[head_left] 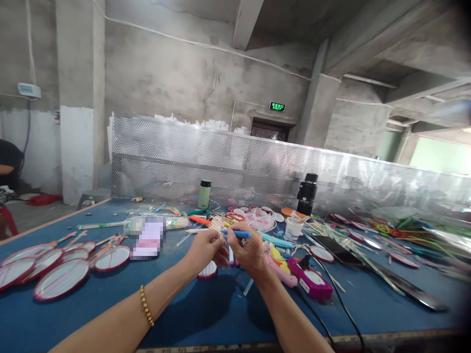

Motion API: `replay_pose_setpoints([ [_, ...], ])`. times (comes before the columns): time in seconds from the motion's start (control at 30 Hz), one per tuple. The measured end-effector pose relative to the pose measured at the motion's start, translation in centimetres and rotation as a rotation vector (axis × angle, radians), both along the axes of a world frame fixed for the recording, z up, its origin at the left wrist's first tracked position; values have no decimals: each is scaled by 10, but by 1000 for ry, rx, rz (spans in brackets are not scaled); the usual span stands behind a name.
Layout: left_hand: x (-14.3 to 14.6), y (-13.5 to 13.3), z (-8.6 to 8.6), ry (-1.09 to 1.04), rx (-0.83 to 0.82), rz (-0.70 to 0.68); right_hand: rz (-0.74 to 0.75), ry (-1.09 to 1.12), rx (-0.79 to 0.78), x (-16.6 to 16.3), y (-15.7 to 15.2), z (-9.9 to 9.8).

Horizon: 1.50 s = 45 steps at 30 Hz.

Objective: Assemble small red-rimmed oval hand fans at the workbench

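Observation:
Both my hands meet above the blue table [206, 314]. My left hand [205, 249], with a gold bead bracelet [146, 306] on its wrist, pinches a thin pale stick [222, 221] that stands upright. My right hand [250, 250] is closed round a blue pen-like tool [239, 234], whose tip touches the stick. A small round red-rimmed fan [208, 270] lies on the table just below my left hand. Pink glue guns [311, 282] lie to the right of my right hand.
Several round red-rimmed fans [61, 279] lie at the left. A green flask [204, 194], a black bottle [307, 194], a white cup [293, 228], scissors and loose sticks crowd the middle. A perforated metal screen [235, 162] backs the table. A black cable [344, 306] runs to the front edge.

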<state>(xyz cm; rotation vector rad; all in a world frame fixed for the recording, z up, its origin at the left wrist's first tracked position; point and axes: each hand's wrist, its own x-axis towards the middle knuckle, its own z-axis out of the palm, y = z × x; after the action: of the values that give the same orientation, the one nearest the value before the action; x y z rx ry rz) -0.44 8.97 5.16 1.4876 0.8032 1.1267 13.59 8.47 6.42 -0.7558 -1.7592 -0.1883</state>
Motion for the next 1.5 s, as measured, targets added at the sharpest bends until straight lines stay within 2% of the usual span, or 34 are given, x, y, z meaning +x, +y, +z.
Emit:
replay_pose_setpoints([
  [0.2,0,0,1,-11,-1,0,-29,32,39,0,0,1],
  [1.5,1,-1,0,-26,-18,-7,-26,24,41,1,2,1],
])
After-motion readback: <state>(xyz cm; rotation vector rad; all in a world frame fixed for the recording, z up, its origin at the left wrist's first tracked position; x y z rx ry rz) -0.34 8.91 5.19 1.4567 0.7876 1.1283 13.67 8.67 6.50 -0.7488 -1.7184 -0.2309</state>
